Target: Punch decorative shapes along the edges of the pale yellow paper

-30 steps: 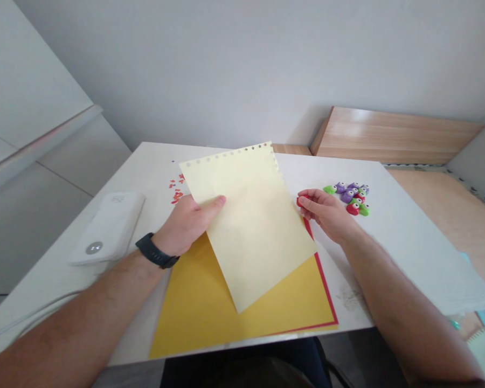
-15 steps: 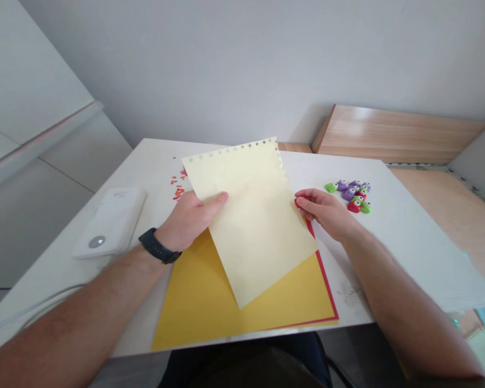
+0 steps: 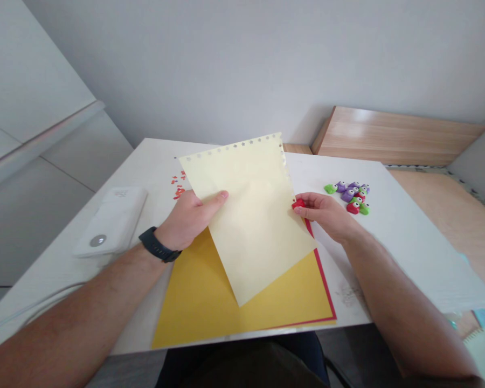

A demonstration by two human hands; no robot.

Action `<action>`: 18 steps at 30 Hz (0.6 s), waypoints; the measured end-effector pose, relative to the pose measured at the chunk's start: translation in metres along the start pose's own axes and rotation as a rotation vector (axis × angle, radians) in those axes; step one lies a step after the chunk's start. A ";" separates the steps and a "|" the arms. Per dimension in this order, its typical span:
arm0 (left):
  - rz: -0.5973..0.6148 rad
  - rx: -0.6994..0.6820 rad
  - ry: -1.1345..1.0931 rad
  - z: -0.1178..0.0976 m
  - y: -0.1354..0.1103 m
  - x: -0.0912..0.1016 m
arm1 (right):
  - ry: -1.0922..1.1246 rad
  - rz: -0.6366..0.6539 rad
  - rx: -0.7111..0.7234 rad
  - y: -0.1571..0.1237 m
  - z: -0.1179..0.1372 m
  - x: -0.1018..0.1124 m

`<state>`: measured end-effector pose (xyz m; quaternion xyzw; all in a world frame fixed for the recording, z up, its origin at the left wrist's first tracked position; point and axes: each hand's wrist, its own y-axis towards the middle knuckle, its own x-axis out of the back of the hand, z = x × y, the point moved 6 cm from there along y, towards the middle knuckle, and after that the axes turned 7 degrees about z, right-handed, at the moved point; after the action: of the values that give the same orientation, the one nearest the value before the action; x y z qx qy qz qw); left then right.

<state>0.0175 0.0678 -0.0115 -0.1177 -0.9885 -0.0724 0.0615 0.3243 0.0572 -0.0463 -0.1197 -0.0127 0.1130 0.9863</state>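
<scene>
Pinching the cream sheet (image 3: 258, 215) by its left long edge, your L hand (image 3: 194, 215) has its thumb on top, fingers underneath. Your R hand (image 3: 323, 213) pinches a small red piece (image 3: 298, 205) betw. thumb and fingers, right at the sheet's right long edge; R is the nearer hand to that edge. The sheet's long axis runs away from you, far end leaning left. Star-shaped holes (image 3: 243, 144) line its far short edge, then run down the right edge to abt. where the red piece sits.

Hidden: your L fingers, under the sheet. Can't tell if the red piece bites the edge or only touches it; your R fingers cover part of it. Below the cream sheet, a yellow sheet (image 3: 202, 302) is partly covered, and a red sheet (image 3: 325, 283) shows just as a strip. Left of the cream sheet, orange-red paper bits (image 3: 180, 192), some poss. behind it. Right of it, eyed pieces (image 3: 350, 195) overlap, so no exact no. Far left of it, a white device (image 3: 115, 221), markings too blurred to read.
</scene>
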 end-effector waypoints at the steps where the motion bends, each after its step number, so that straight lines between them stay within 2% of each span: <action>1: 0.001 0.003 0.009 -0.001 0.000 0.000 | 0.005 0.005 0.004 0.000 0.000 0.000; 8: 0.012 0.043 0.079 -0.008 -0.002 -0.002 | -0.016 0.059 0.065 -0.001 0.003 0.001; 14: -0.001 0.086 0.019 0.005 -0.002 0.001 | 0.005 0.079 0.071 -0.001 0.004 0.002; 18: 0.016 0.046 0.040 0.002 -0.002 0.000 | 0.059 0.070 0.063 0.000 0.002 0.002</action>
<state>0.0166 0.0659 -0.0138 -0.1227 -0.9875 -0.0513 0.0843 0.3259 0.0582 -0.0442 -0.0925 0.0243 0.1443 0.9849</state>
